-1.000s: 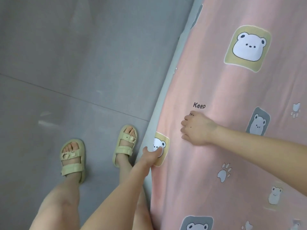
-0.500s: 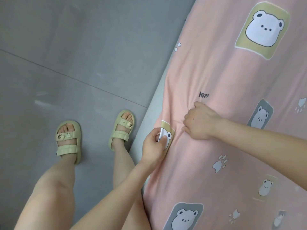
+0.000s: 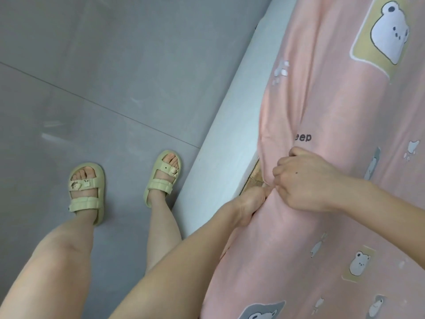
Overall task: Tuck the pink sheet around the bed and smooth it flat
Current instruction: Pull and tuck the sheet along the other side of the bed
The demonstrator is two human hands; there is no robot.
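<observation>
Where grey floor tiles [image 3: 96, 72] fill the left half of the frame: two bare legs coming up from the bottom edge, feet in pale green sandals, the left sandal [image 3: 86, 192] at lower left, the right sandal [image 3: 163, 177] a little higher and just beside the bed. Crossing the tiles, one thin grout line running from the left edge down toward the centre.

Next, a pale blue-white bed edge [image 3: 220, 143] slanting from the top centre down to the lower middle, bare along its length. At its inner side, near the centre of the frame, a small patch of tan, woven-looking surface [image 3: 253, 178] showing in the gap where the cloth is lifted.

At centre, left hand [image 3: 250, 203], forearm rising from the bottom edge, closed on the rim of the pink sheet [image 3: 322, 116], fingers tucked into the fabric and mostly hidden. Touching it, right hand [image 3: 303, 178], forearm entering from the right edge, curled into a loose fist, pinching a gathered fold of the same sheet between thumb and fingers.

Filling the right side from top to bottom, pink sheet lying over the bed, pulled into long creases that run from the pinched spot toward the top. Printed on it: a white bear on a yellow patch at upper right, the letters "eep" just above the right hand, paw prints, smaller bears lower right.
</observation>
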